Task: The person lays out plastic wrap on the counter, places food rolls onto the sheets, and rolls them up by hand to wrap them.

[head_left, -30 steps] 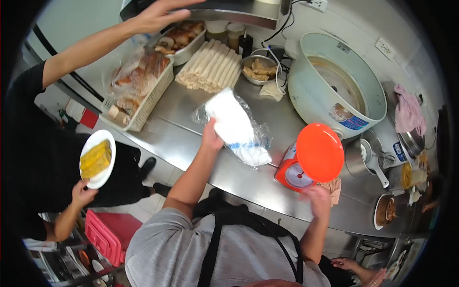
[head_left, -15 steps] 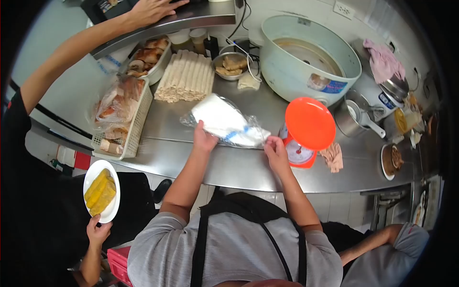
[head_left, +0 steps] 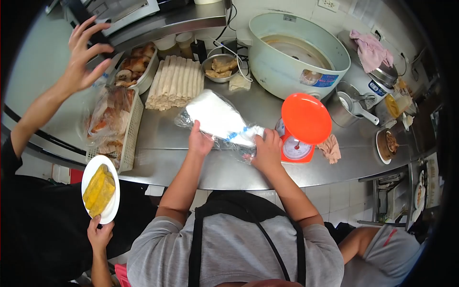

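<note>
A clear plastic bag (head_left: 215,115) with a flat white stack and blue print inside lies tilted over the steel counter. My left hand (head_left: 200,142) holds its lower left edge, thumb on top. At the right end my right hand (head_left: 268,150) grips the crumpled plastic, fingers curled over it. Close beside my right hand stands an orange kitchen scale (head_left: 297,148) with a round dial and an orange pan (head_left: 306,118). Behind the bag sits a bundle of pale rolled sticks (head_left: 176,83).
A metal bowl of food pieces (head_left: 221,67) and a large pale green pot (head_left: 296,52) stand behind. On the left is a basket of bagged meat (head_left: 129,138). A co-worker's hand holds a plate of yellow food (head_left: 101,189); their other hand (head_left: 83,57) is raised. A cloth (head_left: 330,148) lies right.
My right hand has moved left and closed over the bag's end, bunching the plastic. The co-worker's upper hand has lifted off the shelf and moved left. The view has shifted slightly.
</note>
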Demonstrator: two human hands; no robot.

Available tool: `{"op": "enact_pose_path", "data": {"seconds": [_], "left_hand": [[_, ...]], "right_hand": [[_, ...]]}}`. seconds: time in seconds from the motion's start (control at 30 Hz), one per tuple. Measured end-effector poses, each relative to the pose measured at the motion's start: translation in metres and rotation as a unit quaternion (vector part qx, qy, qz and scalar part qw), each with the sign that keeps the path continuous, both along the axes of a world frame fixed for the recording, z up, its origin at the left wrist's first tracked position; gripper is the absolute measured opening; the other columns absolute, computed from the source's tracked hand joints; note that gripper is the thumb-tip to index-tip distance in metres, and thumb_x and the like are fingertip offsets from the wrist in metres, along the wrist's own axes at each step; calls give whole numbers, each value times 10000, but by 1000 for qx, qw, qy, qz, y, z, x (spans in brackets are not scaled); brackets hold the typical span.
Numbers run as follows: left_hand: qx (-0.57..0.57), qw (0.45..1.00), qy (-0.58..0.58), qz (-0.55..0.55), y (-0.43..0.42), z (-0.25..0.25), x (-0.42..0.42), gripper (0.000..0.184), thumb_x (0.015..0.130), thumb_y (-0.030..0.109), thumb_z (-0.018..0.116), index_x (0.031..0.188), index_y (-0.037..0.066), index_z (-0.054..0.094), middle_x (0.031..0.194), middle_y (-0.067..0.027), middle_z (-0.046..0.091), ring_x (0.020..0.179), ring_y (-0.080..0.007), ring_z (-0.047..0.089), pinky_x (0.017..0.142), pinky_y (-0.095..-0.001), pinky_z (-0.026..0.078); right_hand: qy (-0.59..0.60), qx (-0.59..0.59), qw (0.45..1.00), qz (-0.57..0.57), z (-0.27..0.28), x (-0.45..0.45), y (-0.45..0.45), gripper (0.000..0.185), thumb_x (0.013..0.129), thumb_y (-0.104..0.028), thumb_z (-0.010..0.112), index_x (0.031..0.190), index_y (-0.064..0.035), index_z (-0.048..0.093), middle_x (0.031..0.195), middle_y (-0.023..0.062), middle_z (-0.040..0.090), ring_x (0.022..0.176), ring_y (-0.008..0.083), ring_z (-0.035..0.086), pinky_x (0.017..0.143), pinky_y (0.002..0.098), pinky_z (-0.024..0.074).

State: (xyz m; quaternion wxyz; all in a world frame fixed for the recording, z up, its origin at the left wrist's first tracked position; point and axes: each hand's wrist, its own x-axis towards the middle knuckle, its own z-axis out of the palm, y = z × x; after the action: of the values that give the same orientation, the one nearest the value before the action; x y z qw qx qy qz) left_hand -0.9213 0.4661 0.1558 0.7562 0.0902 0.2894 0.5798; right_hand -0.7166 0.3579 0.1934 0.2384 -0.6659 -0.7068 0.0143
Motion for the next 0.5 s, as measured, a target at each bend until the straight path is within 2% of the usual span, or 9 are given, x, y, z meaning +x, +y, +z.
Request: {"op": "enact_pose_path", "data": {"seconds": [0.07, 0.13, 0.17, 0.27, 0.37, 0.47, 0.5], "left_hand": [[-38, 999, 21, -23, -11, 19, 9, 450, 919, 360, 391, 1242, 48, 383, 1238, -93, 472, 1132, -260, 452, 970, -404, 347], [-22, 999, 12, -31, -8, 11, 12, 467, 918, 367, 383, 1257, 47, 377, 1245, -107, 469, 1148, -275, 440, 974, -421, 339], [-14, 999, 7, -35, -4, 4, 12, 475, 917, 371, 380, 1265, 47, 374, 1249, -114, 468, 1156, -282, 434, 977, -429, 335], [39, 997, -10, -59, 2, 0, 14, 483, 923, 371, 360, 1283, 49, 349, 1268, -116, 449, 1157, -280, 431, 976, -424, 332], [96, 992, 37, -70, 0, 30, 22, 515, 920, 391, 351, 1301, 47, 319, 1279, -128, 431, 1159, -278, 428, 981, -424, 325], [10, 975, 173, -137, -6, 48, 30, 565, 910, 434, 346, 1308, 36, 301, 1277, -148, 421, 1161, -276, 423, 971, -432, 337], [27, 966, 133, -221, -2, 39, 27, 558, 867, 390, 477, 1288, 57, 324, 1264, -132, 427, 1153, -265, 417, 946, -435, 342]], "right_hand": [[-49, 19, 999, -13, 1, -1, 1, 568, 532, -333, 784, 979, -62, 561, 1191, 174, 370, 1163, 384, 280, 919, 500, 260], [-90, 29, 995, -20, 9, 5, 4, 567, 528, -330, 784, 966, -50, 558, 1201, 176, 365, 1178, 395, 259, 930, 527, 237], [-127, 37, 991, -17, 16, 5, 4, 463, 605, -263, 738, 965, -44, 548, 1211, 184, 378, 1164, 383, 327, 922, 515, 281], [-70, -93, 993, 11, -4, 12, 18, 418, 670, -200, 673, 1044, -61, 549, 1225, 202, 401, 1073, 349, 470, 842, 443, 408], [-60, -65, 993, 82, -14, 13, 20, 370, 769, -160, 553, 1138, -145, 527, 1064, 188, 499, 815, 325, 591, 670, 406, 478], [4, -49, 998, 43, -11, 1, 14, 388, 791, -161, 525, 1177, -202, 515, 978, 179, 518, 728, 329, 596, 601, 411, 485], [14, -25, 999, 43, -12, -3, 12, 381, 795, -153, 522, 1173, -197, 519, 978, 177, 518, 727, 332, 595, 603, 415, 485]]}}
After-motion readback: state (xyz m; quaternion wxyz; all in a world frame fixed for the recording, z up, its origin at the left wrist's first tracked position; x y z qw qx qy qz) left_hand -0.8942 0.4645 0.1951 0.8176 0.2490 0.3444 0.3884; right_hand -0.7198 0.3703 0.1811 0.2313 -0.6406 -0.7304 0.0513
